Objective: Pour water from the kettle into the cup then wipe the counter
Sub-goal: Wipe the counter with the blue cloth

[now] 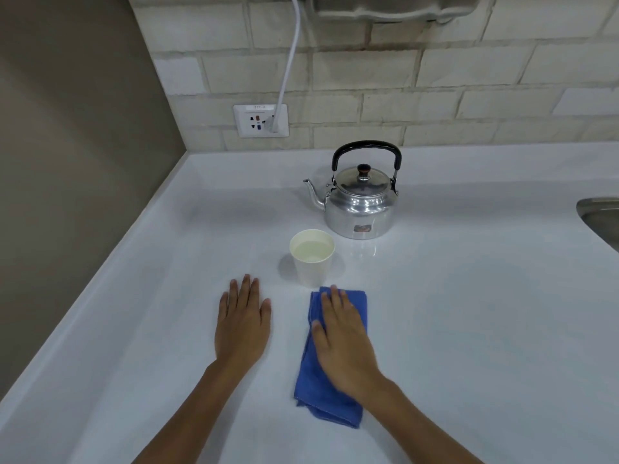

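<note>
A shiny metal kettle (360, 204) with a black handle stands upright on the white counter (469, 313), its spout pointing left. Just in front of it a white paper cup (312, 257) holds water. A folded blue cloth (315, 386) lies on the counter right below the cup. My right hand (343, 339) rests flat on top of the cloth, fingers stretched out towards the cup. My left hand (242, 324) lies flat and empty on the bare counter to the left of the cloth.
A steel sink (603, 219) edge shows at the far right. A wall socket (261, 120) with a white cable plugged in sits on the brick backsplash. A grey wall borders the counter on the left.
</note>
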